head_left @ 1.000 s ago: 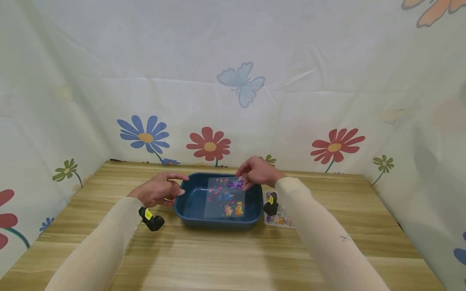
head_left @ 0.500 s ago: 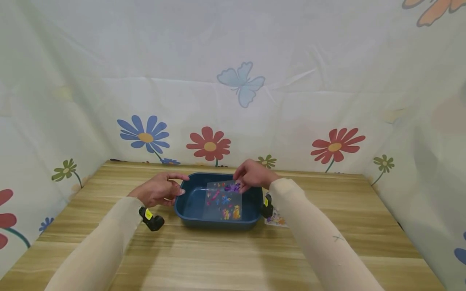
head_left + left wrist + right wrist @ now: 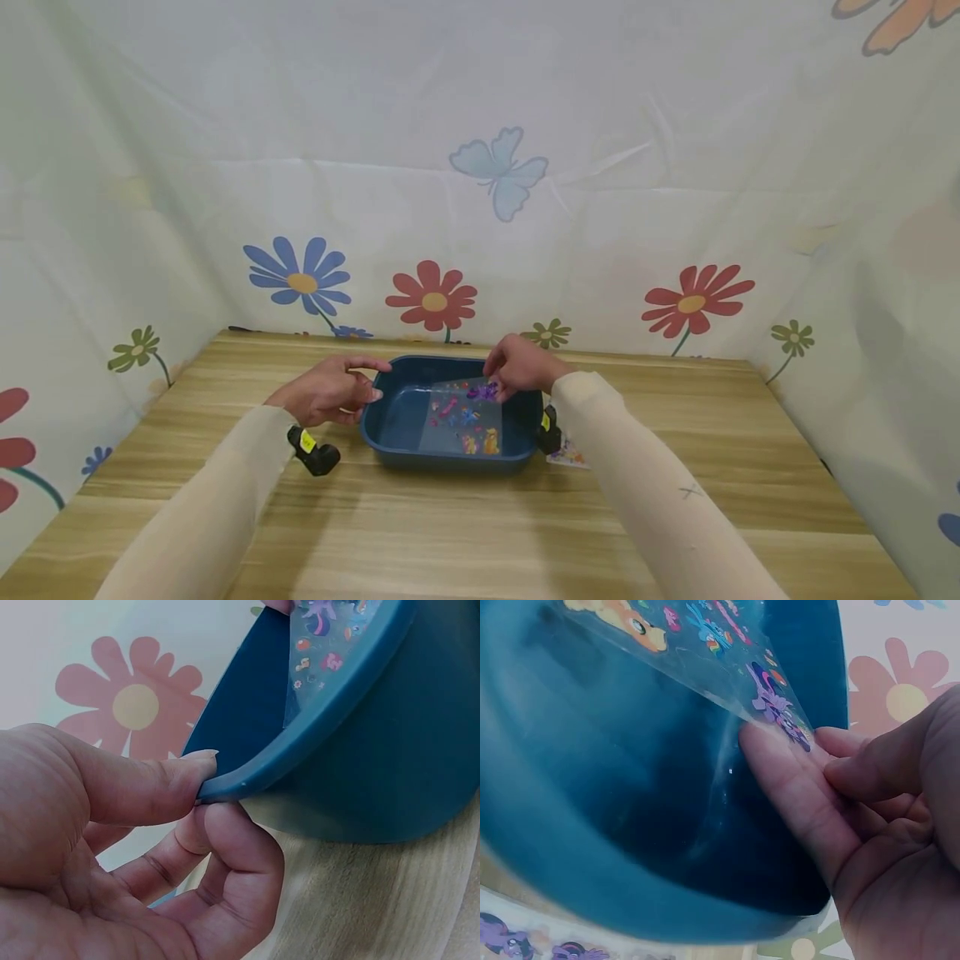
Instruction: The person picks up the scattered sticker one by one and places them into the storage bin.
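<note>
A dark blue plastic basin [image 3: 401, 421] stands on the wooden table. My left hand [image 3: 330, 390] pinches its left rim between thumb and curled fingers, as the left wrist view shows closely. Inside the basin, a clear sticker sheet [image 3: 442, 435] with colourful pony pictures slants down toward the near side. My right hand [image 3: 525, 367] pinches the sheet's upper right corner between thumb and fingers, over the basin's far right part. In the right wrist view the purple pony on the sheet [image 3: 776, 705] lies right by my fingertips.
Beside the basin's right wall lies a second sticker sheet [image 3: 570, 454] with pony pictures, partly hidden by my right wrist and sleeve. The wooden table [image 3: 420, 533] reaches back to a white curtain [image 3: 585, 250] printed with flowers and a butterfly.
My right hand has moved slightly left and down, lowering the clear sticker sheet deeper into the basin. My left hand stays on the rim.
</note>
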The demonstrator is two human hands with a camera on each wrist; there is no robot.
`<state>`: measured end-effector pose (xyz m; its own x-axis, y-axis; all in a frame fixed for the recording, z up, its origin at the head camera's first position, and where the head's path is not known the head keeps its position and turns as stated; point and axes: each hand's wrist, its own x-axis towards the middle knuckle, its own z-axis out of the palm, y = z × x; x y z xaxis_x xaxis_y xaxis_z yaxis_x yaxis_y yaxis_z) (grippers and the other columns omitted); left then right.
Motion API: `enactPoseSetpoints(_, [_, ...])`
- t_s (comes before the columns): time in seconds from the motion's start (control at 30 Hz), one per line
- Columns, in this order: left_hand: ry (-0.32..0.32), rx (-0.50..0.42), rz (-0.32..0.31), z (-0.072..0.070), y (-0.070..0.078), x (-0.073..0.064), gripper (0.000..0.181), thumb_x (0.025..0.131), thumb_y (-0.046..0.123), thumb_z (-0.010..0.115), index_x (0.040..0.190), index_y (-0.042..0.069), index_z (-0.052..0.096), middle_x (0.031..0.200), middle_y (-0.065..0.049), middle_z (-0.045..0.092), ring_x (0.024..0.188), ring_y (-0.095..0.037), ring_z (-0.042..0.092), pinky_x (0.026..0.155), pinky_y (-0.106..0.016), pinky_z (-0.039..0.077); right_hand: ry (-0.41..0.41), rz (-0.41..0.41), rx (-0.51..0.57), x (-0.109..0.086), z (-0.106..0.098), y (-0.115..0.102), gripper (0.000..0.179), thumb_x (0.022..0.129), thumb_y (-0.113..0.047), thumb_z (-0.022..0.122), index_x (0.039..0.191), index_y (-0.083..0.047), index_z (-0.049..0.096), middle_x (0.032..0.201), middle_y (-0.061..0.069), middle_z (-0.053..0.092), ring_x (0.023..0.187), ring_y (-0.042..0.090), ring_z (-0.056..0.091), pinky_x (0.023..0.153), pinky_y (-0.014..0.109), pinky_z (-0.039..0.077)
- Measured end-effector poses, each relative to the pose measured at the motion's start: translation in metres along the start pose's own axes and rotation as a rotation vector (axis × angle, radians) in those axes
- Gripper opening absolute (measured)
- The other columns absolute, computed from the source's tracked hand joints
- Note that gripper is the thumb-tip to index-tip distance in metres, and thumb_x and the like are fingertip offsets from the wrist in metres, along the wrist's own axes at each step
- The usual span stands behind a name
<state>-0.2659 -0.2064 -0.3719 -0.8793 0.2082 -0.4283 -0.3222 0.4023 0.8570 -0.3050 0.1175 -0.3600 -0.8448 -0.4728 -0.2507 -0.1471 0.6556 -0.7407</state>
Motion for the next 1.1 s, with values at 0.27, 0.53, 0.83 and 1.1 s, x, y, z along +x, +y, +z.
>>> enactPoseSetpoints(0.27, [0.004,0.01,-0.006,-0.001,0.0,0.001,0.056,0.097,0.008,0.068,0.15,0.016,0.051,0.093,-0.007,0.06,0.069,-0.02,0.058,0.066,-0.03,0.056,-0.001,-0.013,-0.071,0.001,0.003,-0.001,0.027,0.095,0.005,0.062,0.12,0.009,0.071,0.112,0.023,0.075,0.072,0.015,0.075,0.07,0.029,0.063])
enactPoseSetpoints(0.53, [0.0,0.008,-0.009,-0.001,0.001,0.001,0.057,0.097,0.008,0.068,0.151,0.015,0.05,0.094,-0.007,0.059,0.069,-0.02,0.058,0.068,-0.031,0.056,0.011,-0.009,-0.151,0.004,0.007,-0.002,0.025,0.094,0.002,0.067,0.118,0.006,0.073,0.11,0.02,0.076,0.071,0.014,0.074,0.068,0.027,0.062])
enactPoseSetpoints(0.83, [0.003,0.008,-0.014,-0.001,0.0,0.003,0.056,0.097,0.007,0.068,0.15,0.016,0.052,0.095,-0.008,0.06,0.071,-0.021,0.059,0.067,-0.03,0.056,0.02,0.016,-0.245,0.003,0.009,-0.004,0.025,0.095,-0.004,0.069,0.119,0.003,0.075,0.115,0.019,0.076,0.075,0.014,0.074,0.073,0.028,0.063])
enactPoseSetpoints(1.1, [0.0,0.015,-0.005,-0.002,0.0,0.003,0.057,0.097,0.008,0.068,0.151,0.015,0.05,0.095,-0.008,0.06,0.072,-0.021,0.059,0.067,-0.03,0.057,0.026,0.007,-0.333,0.001,0.011,-0.007,0.025,0.095,-0.003,0.067,0.118,0.002,0.076,0.113,0.017,0.078,0.079,0.014,0.074,0.077,0.03,0.063])
